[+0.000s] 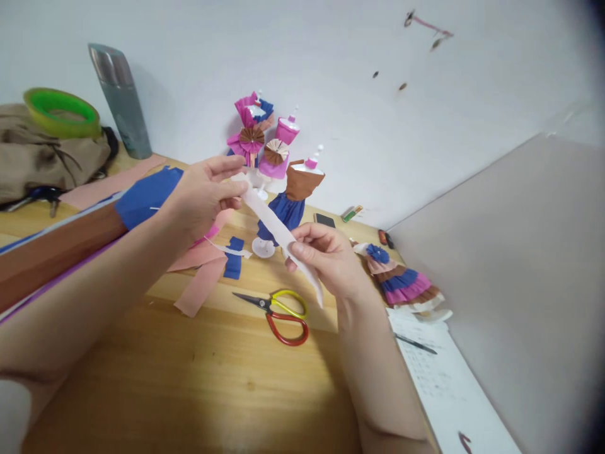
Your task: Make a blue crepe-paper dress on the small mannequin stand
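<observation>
A white paper strip [269, 218] is stretched between my two hands above the table. My left hand [205, 192] pinches its upper end between thumb and fingers. Lower down, my right hand [324, 255] grips it with thumb and fingers, and the loose end hangs past the thumb. Below the strip, scissors [268, 305] with one yellow and one red handle lie partly open. Behind the hands stands a small dress form [305, 181] with a brown top and blue skirt. Blue scraps [233, 265] and pink strips [201, 290] lie near my left forearm.
Two more dressed forms [287, 130] stand by the wall. Long coloured paper [61, 249] lies left, near a bottle [123, 104], green tape [61, 113] and a brown bag [45, 157]. On the right are a layered dress [401, 280], written sheets [439, 378] and a pen [416, 343].
</observation>
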`<act>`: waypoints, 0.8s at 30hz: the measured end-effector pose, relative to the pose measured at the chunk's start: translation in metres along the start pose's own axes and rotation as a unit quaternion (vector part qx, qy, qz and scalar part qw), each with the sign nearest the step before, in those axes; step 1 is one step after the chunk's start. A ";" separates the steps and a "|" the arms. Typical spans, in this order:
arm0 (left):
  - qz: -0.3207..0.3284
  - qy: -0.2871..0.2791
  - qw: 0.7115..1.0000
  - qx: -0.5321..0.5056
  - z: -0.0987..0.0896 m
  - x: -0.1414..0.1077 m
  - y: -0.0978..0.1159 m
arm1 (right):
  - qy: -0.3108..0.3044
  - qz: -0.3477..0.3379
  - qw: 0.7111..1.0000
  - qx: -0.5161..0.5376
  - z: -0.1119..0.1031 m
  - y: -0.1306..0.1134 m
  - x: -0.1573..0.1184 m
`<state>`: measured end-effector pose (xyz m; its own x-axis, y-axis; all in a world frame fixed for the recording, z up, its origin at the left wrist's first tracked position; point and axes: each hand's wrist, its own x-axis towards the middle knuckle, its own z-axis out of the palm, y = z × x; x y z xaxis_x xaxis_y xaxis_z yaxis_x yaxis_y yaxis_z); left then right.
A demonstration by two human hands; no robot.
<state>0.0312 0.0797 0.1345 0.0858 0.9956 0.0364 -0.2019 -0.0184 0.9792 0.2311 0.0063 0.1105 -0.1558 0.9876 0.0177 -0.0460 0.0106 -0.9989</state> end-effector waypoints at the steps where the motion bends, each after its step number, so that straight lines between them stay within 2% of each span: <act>1: 0.001 -0.003 1.000 0.004 -0.002 0.003 -0.001 | 0.004 -0.005 1.000 -0.013 -0.002 0.000 0.001; 5: -0.006 -0.027 1.000 -0.004 -0.011 0.010 -0.002 | 0.028 -0.019 0.996 -0.087 -0.006 0.001 0.002; 9: -0.008 -0.073 0.997 0.006 -0.015 0.007 0.004 | 0.034 -0.027 0.988 -0.146 -0.007 0.000 0.000; 11: 0.005 -0.084 0.996 0.039 -0.015 0.004 0.005 | 0.023 -0.028 0.986 -0.165 -0.008 0.001 -0.001; 15: 0.048 -0.065 0.989 0.124 -0.018 0.007 0.004 | 0.006 -0.020 0.983 -0.184 -0.012 0.004 0.001; 18: 0.071 -0.068 0.971 0.219 -0.025 0.015 0.003 | 0.006 -0.018 0.980 -0.196 -0.015 0.006 0.002; 20: 0.073 -0.093 0.938 0.326 -0.033 0.021 0.002 | -0.004 -0.013 0.979 -0.204 -0.015 0.006 0.002; 21: 0.076 -0.110 0.909 0.394 -0.037 0.025 0.001 | -0.013 -0.008 0.978 -0.209 -0.014 0.006 0.002; 24: 0.101 -0.197 0.799 0.560 -0.050 0.035 -0.010 | -0.040 0.015 0.974 -0.222 -0.011 0.007 0.003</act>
<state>-0.0121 0.1197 0.1162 0.5075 0.8595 0.0608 0.7286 -0.4658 0.5023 0.2416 0.0111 0.1029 -0.2268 0.9736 -0.0271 0.3889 0.0650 -0.9190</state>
